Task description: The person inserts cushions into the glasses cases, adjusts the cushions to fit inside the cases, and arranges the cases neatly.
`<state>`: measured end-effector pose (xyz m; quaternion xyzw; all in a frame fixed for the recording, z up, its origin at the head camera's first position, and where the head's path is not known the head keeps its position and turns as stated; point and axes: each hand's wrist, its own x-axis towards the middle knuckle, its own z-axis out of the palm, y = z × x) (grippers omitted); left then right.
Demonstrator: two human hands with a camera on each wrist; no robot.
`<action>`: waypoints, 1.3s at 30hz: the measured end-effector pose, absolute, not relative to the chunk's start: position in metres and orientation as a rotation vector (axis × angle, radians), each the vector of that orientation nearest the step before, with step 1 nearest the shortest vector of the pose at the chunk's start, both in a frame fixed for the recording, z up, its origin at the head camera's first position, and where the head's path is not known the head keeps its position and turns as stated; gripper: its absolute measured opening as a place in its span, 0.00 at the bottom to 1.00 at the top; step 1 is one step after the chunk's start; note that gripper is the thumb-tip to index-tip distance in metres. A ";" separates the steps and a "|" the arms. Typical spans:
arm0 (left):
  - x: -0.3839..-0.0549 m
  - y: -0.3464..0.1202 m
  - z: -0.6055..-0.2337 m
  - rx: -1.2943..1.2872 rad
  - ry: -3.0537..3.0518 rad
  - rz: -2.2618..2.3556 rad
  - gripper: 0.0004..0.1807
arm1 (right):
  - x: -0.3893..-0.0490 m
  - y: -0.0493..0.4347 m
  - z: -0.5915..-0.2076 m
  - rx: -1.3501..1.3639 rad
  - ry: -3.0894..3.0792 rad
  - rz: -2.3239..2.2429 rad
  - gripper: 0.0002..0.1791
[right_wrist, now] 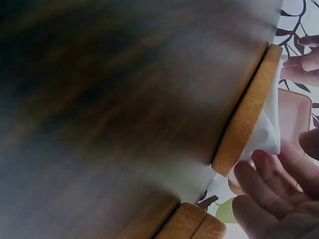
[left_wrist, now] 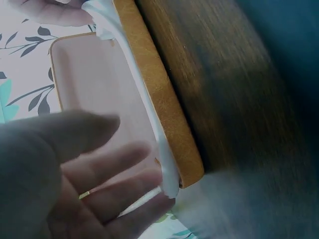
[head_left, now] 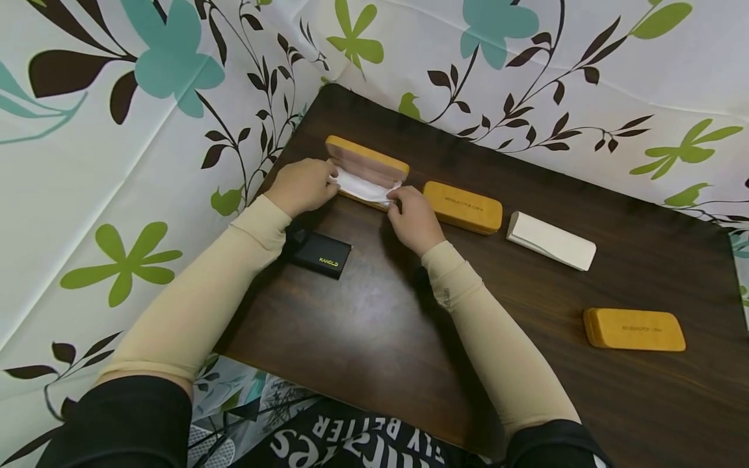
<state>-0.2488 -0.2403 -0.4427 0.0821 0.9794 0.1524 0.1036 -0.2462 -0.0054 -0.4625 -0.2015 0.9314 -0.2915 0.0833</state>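
Note:
A yellow-brown glasses case (head_left: 367,153) stands with its lid up near the far left part of the table. A white cloth (head_left: 365,187) lies in it, spilling a little over its front rim. My left hand (head_left: 305,185) is at the case's left end; in the left wrist view its fingers (left_wrist: 132,191) reach the cloth's end, the thumb held apart. At the opposite end is my right hand (head_left: 414,218). Its fingertips (right_wrist: 244,172) touch the cloth's edge in the right wrist view, thumb raised away from them. The pink lining (left_wrist: 107,84) inside the lid shows between the hands.
Just right of the opened case sits a closed yellow case (head_left: 462,207), then a white folded case (head_left: 551,240). Another yellow case (head_left: 634,329) lies farther right. A black KANOLD packet (head_left: 322,255) is below my left wrist. Flowered cloth (head_left: 526,78) hangs behind the table.

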 end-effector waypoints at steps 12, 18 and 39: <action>-0.242 -0.231 -0.444 0.324 2.759 0.164 0.25 | -0.246 -0.011 -0.465 -0.708 2.742 -0.451 0.22; -0.242 -0.232 -0.440 0.332 2.709 0.146 0.28 | -0.241 -0.012 -0.465 -0.732 2.834 -0.225 0.22; -0.246 -0.235 -0.440 0.444 2.522 0.123 0.34 | -0.243 -0.002 -0.461 -0.747 2.755 -0.169 0.28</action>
